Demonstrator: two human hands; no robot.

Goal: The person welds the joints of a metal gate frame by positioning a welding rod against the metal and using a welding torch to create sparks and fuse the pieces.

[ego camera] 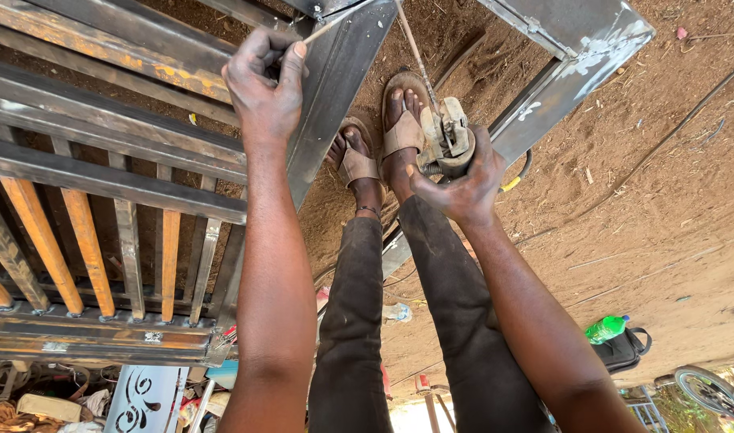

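Clearly the metal gate frame (102, 160) under and left of the left hand (263, 88) looks heavy and rigid, with rusty orange bars and grey angle beams; it is best gripped by a beam edge. That hand is closed on a thin welding rod (323, 30) beside the angled beam. To the right, the right hand (463, 180) is clamped around a worn electrode holder (447, 136), a stiff, chunky tool gripped by its body, with another rod (415, 52) rising from it above sandalled feet (379, 140).

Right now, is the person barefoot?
No, both feet wear brown sandals on the dirt ground.
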